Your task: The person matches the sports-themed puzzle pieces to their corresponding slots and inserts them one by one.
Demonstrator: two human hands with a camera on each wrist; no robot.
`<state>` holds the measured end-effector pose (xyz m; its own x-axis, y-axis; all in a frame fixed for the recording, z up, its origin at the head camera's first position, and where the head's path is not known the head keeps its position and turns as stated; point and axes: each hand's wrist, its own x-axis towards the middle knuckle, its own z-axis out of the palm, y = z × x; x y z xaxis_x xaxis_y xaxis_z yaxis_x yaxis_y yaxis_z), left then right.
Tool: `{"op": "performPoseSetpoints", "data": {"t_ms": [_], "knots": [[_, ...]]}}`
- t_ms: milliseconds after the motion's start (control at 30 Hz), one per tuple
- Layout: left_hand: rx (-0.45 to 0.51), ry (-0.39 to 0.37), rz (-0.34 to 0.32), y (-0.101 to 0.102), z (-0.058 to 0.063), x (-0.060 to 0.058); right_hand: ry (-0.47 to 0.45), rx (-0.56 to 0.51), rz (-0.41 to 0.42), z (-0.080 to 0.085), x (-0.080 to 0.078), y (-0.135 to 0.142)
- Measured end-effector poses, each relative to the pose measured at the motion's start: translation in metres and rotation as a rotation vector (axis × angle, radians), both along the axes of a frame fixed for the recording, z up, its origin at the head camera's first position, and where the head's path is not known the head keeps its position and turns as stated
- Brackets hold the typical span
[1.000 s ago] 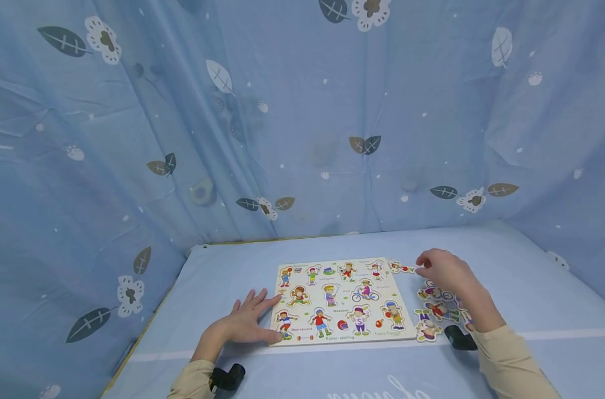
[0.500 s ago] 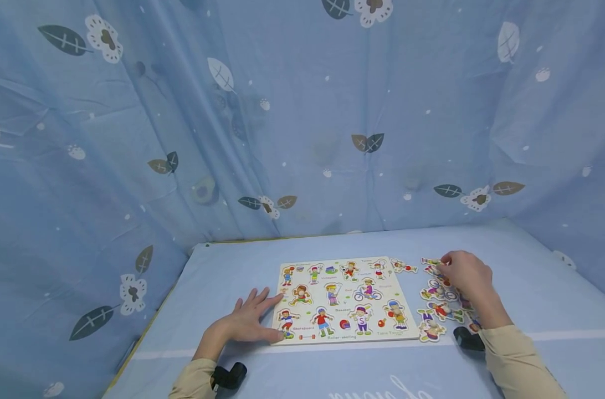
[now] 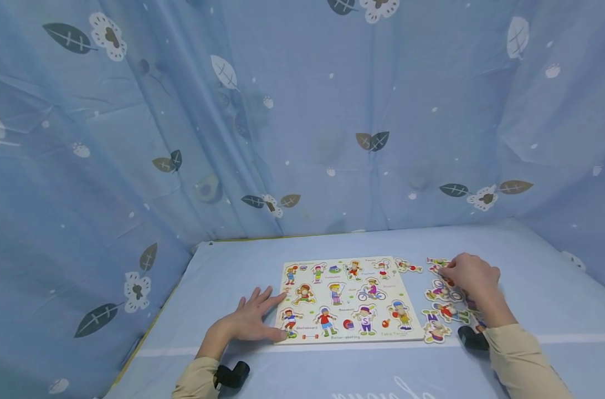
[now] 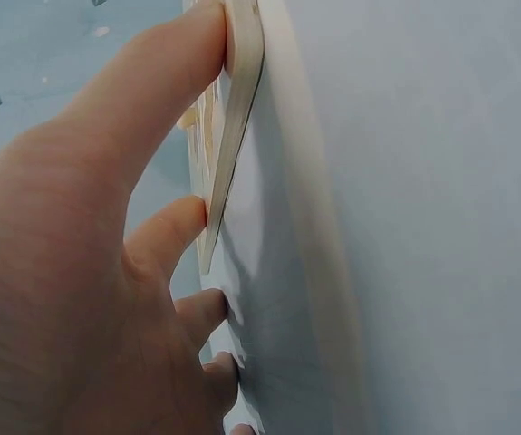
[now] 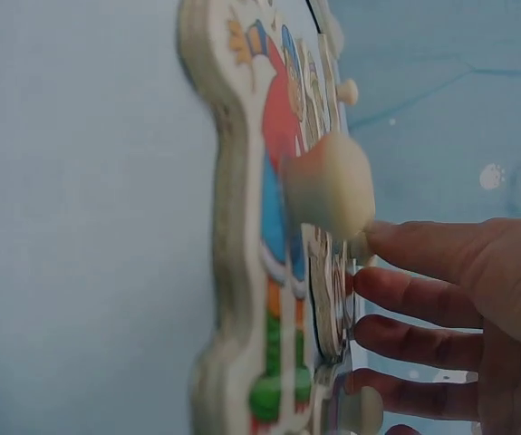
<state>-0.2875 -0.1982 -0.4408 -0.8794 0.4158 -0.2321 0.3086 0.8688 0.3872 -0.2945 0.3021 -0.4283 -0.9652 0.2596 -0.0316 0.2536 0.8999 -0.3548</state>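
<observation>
A pale wooden knob-puzzle board (image 3: 352,341), printed with several sporty cartoon children, lies flat on the table. My left hand (image 3: 247,321) rests at its left edge with fingers spread. In the left wrist view, the thumb presses the board's corner and the index fingertip touches its edge. My right hand (image 3: 474,275) is over the loose pieces right of the board, where its thumb and index finger pinch a puzzle piece (image 3: 435,270) by its knob. A large knob (image 5: 346,186) on a nearer figure piece (image 5: 278,109) partly covers those fingertips in the right wrist view.
Beside the board lie several loose figure pieces, including a cyclist (image 3: 441,290) and a purple-trimmed one (image 3: 436,331). Another piece (image 3: 409,266) touches or nearly touches the board's upper right corner. A blue patterned curtain (image 3: 302,138) hangs behind the table.
My right hand has moved right from the piece at the board's upper corner to the loose pieces, leaving that piece lying there. My left hand stays on the board.
</observation>
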Motion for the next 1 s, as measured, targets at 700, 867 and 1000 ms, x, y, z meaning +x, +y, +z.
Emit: {"op": "performPoseSetpoints", "data": {"t_ms": [700,867,1000], "knots": [[0.0,-0.005,0.009,0.001,0.001,0.002,0.012,0.024,0.005,0.003,-0.006,-0.01],[0.003,-0.012,0.007,0.001,0.001,0.002,-0.011,-0.012,-0.004,0.003,-0.005,-0.007],[0.002,-0.011,0.008,0.001,0.002,0.001,-0.01,-0.016,0.013,0.007,-0.003,-0.005]]}}
